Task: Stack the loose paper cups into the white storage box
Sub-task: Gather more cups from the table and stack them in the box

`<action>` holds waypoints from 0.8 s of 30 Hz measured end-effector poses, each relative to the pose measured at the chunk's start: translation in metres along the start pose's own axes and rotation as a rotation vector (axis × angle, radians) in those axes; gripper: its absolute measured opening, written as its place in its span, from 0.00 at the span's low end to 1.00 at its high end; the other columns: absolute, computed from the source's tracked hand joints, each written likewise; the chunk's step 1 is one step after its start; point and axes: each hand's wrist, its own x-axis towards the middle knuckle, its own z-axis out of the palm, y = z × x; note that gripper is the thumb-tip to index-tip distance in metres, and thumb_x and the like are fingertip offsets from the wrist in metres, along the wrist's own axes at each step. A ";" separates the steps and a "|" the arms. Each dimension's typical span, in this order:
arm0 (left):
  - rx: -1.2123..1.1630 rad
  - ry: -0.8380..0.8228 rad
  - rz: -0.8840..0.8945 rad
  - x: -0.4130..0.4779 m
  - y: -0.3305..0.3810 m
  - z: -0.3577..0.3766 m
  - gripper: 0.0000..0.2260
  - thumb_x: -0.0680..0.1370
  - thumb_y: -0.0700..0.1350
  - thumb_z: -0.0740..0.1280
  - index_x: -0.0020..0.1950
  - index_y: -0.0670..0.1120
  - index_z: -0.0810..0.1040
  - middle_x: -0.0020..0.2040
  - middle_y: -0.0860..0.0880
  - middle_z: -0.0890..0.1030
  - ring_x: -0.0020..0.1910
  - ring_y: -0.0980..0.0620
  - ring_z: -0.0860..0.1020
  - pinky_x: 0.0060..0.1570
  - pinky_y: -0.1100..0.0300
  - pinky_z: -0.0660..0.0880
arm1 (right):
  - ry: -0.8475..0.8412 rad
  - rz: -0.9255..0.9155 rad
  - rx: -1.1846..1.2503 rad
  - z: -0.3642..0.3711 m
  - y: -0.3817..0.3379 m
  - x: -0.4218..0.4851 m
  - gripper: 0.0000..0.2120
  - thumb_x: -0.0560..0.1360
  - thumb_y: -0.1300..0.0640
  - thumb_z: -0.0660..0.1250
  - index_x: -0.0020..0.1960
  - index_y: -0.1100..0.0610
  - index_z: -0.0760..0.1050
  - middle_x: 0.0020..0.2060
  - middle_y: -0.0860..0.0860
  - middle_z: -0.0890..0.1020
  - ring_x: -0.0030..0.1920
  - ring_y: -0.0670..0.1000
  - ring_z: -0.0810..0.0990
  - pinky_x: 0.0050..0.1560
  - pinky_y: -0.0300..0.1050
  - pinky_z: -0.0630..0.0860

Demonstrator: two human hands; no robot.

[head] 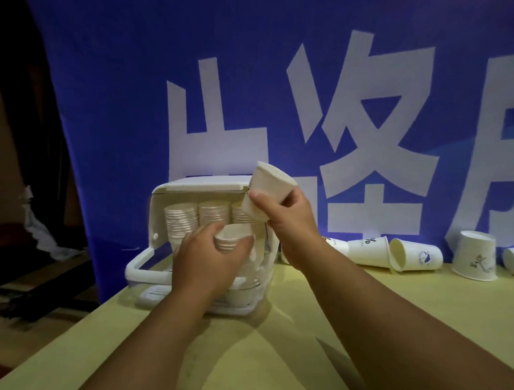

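Left hand (205,256) grips stack (232,239); right hand (286,220) pinches cup (267,188).

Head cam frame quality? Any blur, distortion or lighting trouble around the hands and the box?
Head view: fisheye bowing bends the blue banner edge and the table edge; left margin is near black; left hand and its cup stack are soft with blur, the right hand and its cup sharper; forearms cast soft shadows on the table; no strong glare.

Yellow table (271,356): white storage box (205,183) at back; loose paper cups (417,254) toppled to its right.
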 end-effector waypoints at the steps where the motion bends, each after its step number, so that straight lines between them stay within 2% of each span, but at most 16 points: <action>1: 0.027 -0.019 -0.004 0.000 0.000 -0.001 0.39 0.65 0.76 0.62 0.71 0.57 0.76 0.64 0.55 0.80 0.62 0.50 0.78 0.60 0.43 0.79 | -0.006 -0.019 -0.030 0.000 0.002 -0.001 0.24 0.69 0.47 0.79 0.60 0.42 0.71 0.55 0.45 0.80 0.56 0.50 0.80 0.58 0.52 0.80; 3: 0.048 -0.063 -0.017 -0.001 0.002 -0.004 0.39 0.64 0.76 0.62 0.71 0.58 0.75 0.63 0.56 0.79 0.61 0.50 0.77 0.59 0.44 0.78 | -0.006 -0.054 -0.059 -0.001 0.002 -0.003 0.24 0.69 0.47 0.79 0.59 0.40 0.71 0.54 0.43 0.80 0.55 0.48 0.80 0.54 0.48 0.81; 5: 0.042 -0.113 -0.014 -0.003 0.004 -0.006 0.36 0.65 0.73 0.63 0.70 0.60 0.75 0.61 0.58 0.79 0.60 0.52 0.77 0.58 0.45 0.79 | -0.021 -0.076 -0.106 0.000 0.004 -0.005 0.27 0.68 0.46 0.79 0.63 0.42 0.71 0.55 0.43 0.80 0.55 0.47 0.80 0.52 0.46 0.81; 9: -0.128 -0.113 0.004 -0.007 0.006 -0.011 0.20 0.71 0.60 0.60 0.62 0.64 0.74 0.55 0.60 0.80 0.54 0.55 0.78 0.55 0.45 0.79 | -0.069 -0.139 -0.311 0.004 0.008 -0.007 0.31 0.67 0.44 0.80 0.64 0.43 0.70 0.55 0.41 0.79 0.53 0.46 0.80 0.50 0.43 0.82; 11: -0.181 -0.054 0.006 -0.008 0.006 -0.014 0.22 0.72 0.55 0.58 0.66 0.61 0.74 0.59 0.56 0.80 0.55 0.56 0.78 0.54 0.47 0.78 | -0.105 -0.155 -0.410 0.003 0.011 -0.008 0.33 0.66 0.45 0.81 0.66 0.43 0.68 0.56 0.40 0.78 0.54 0.46 0.79 0.48 0.39 0.79; 14: -0.221 0.027 0.007 -0.010 0.006 -0.016 0.24 0.74 0.55 0.57 0.71 0.59 0.72 0.59 0.54 0.80 0.55 0.54 0.79 0.53 0.45 0.79 | -0.151 -0.174 -0.486 0.000 0.014 -0.011 0.39 0.66 0.42 0.80 0.72 0.42 0.65 0.57 0.41 0.78 0.54 0.45 0.79 0.52 0.41 0.80; 15: -0.231 0.042 0.013 -0.010 0.007 -0.016 0.24 0.76 0.56 0.57 0.72 0.59 0.71 0.57 0.56 0.79 0.54 0.54 0.79 0.52 0.45 0.80 | -0.155 -0.169 -0.479 -0.001 0.013 -0.012 0.39 0.68 0.40 0.78 0.72 0.40 0.64 0.57 0.41 0.78 0.53 0.44 0.79 0.53 0.42 0.80; 17: -0.227 0.075 0.034 -0.009 0.006 -0.015 0.24 0.78 0.58 0.56 0.74 0.58 0.69 0.54 0.59 0.79 0.51 0.56 0.80 0.49 0.48 0.80 | -0.149 -0.154 -0.445 0.000 0.010 -0.014 0.31 0.72 0.36 0.72 0.71 0.37 0.64 0.55 0.40 0.78 0.53 0.44 0.79 0.50 0.40 0.78; 20: -0.219 0.112 0.055 -0.007 0.004 -0.012 0.18 0.84 0.54 0.57 0.75 0.57 0.70 0.57 0.56 0.80 0.53 0.56 0.80 0.50 0.51 0.80 | -0.103 -0.184 -0.521 0.000 0.011 -0.015 0.19 0.79 0.38 0.63 0.69 0.41 0.71 0.52 0.41 0.79 0.49 0.42 0.78 0.44 0.36 0.74; 22: -0.168 0.127 0.045 -0.004 0.001 -0.011 0.15 0.85 0.51 0.59 0.71 0.54 0.76 0.58 0.54 0.82 0.55 0.54 0.80 0.52 0.50 0.80 | -0.089 -0.193 -0.586 -0.001 0.017 -0.014 0.17 0.81 0.41 0.61 0.65 0.46 0.76 0.52 0.43 0.82 0.50 0.44 0.80 0.48 0.40 0.78; 24: -0.117 0.121 0.036 -0.001 -0.002 -0.009 0.12 0.84 0.49 0.61 0.63 0.52 0.82 0.53 0.54 0.84 0.51 0.54 0.81 0.51 0.49 0.81 | -0.087 -0.187 -0.643 -0.003 0.025 -0.013 0.15 0.82 0.44 0.62 0.63 0.48 0.80 0.52 0.43 0.83 0.49 0.44 0.80 0.52 0.43 0.80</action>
